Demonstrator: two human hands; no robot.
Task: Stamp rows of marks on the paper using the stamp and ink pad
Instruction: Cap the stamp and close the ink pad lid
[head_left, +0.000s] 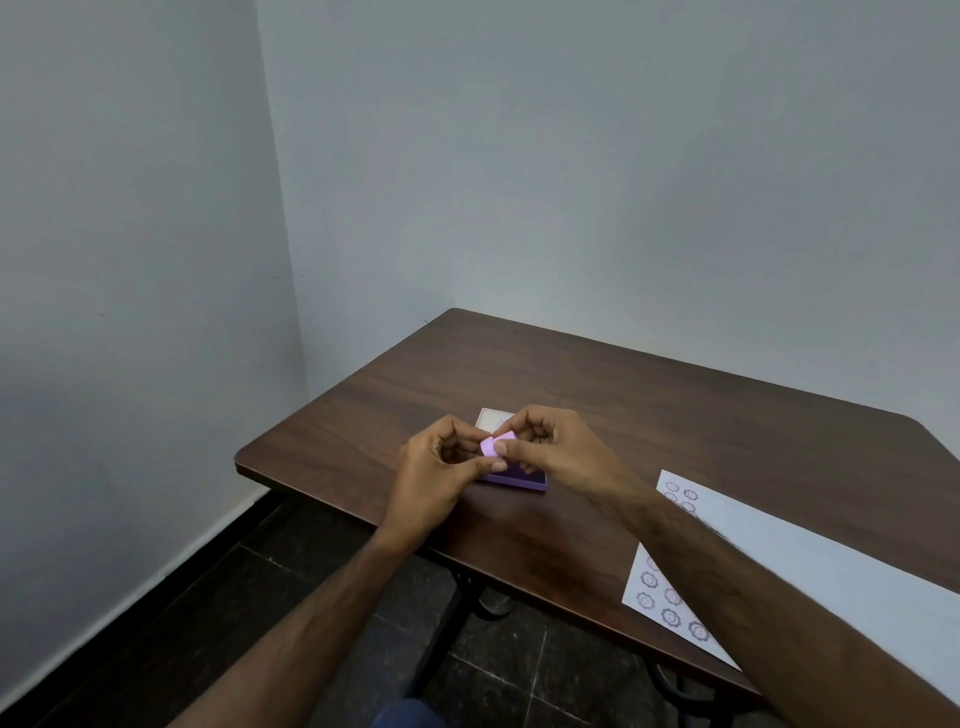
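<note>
A small lilac stamp (491, 447) is pinched between the fingertips of my left hand (441, 467) and my right hand (550, 449), just above the table. Directly beneath it lies the open purple ink pad (519, 480), its pale lid (491, 418) tipped back behind the fingers. The white paper (831, 566) lies to the right, partly under my right forearm. It carries purple round marks near its far left corner and near its front left corner.
The dark wooden table (649, 395) stands in a room corner, with grey walls behind and to the left. Its left edge drops to a dark tiled floor (311, 561). Black metal table legs show below the front edge.
</note>
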